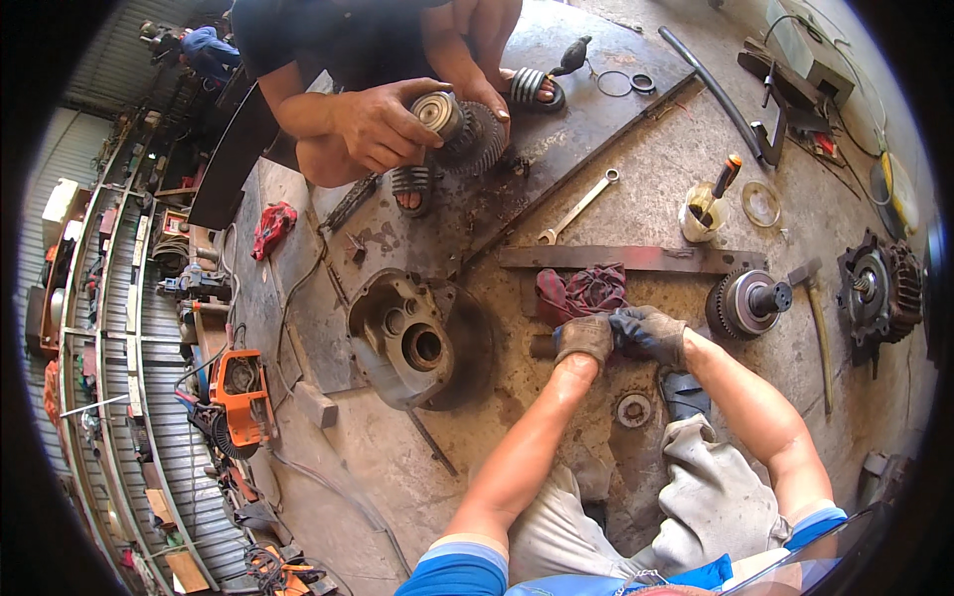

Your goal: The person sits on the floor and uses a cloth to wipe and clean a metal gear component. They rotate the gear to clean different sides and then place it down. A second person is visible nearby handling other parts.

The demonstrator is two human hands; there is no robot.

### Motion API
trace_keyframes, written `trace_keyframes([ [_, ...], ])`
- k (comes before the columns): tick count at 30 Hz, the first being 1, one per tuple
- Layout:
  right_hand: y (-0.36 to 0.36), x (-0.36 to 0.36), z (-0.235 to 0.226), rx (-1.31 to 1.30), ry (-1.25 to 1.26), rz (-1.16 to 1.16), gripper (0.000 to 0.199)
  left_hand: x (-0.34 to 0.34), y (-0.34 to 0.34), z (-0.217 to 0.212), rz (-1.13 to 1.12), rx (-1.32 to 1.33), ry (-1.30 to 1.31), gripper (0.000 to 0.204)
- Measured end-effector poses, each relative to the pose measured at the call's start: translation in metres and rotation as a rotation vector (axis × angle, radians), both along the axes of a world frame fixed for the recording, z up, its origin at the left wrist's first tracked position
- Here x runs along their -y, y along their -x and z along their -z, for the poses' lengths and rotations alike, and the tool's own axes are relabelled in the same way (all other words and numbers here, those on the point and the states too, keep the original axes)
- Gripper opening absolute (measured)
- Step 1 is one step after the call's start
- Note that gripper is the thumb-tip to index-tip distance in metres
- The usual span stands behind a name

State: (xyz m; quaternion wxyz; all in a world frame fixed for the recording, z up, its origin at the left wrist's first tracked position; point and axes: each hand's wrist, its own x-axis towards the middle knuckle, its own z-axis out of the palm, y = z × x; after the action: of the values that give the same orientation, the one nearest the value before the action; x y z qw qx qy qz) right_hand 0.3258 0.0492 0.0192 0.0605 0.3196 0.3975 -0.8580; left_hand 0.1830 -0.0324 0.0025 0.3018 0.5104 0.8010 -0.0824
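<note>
My left hand (584, 339), in a worn brown work glove, is closed low over the floor. Beside it, nearly touching, my right hand (648, 333) in a dark grey glove is closed too. What the fingers hold is hidden by the gloves. Just beyond them lies a crumpled dark red checked rag (584, 290). A short dark cylindrical piece (543, 346) sticks out left of my left glove. Nearer to me, a small ring-shaped metal part (633, 409) rests on the floor. To the right of my right hand stands a gear with a shaft (747, 302).
A co-worker's hands (383, 127) hold a gear assembly (467, 137) across from me. A metal gearbox housing (412, 343) sits at left. A steel bar (636, 259), wrench (578, 207), plastic cup (700, 217), hammer (817, 328) and finned housing (874, 288) lie around.
</note>
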Motion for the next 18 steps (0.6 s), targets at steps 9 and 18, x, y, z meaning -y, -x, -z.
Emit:
trace_keyframes([
  [9,-0.008,0.005,-0.041,-0.260,0.022,0.184,0.045,0.013,0.040,-0.032,-0.257,0.587,-0.373,0.042],
  [18,0.003,-0.012,-0.015,-0.377,-0.124,0.235,0.029,0.016,0.057,-0.068,-0.612,1.110,-0.333,0.055],
])
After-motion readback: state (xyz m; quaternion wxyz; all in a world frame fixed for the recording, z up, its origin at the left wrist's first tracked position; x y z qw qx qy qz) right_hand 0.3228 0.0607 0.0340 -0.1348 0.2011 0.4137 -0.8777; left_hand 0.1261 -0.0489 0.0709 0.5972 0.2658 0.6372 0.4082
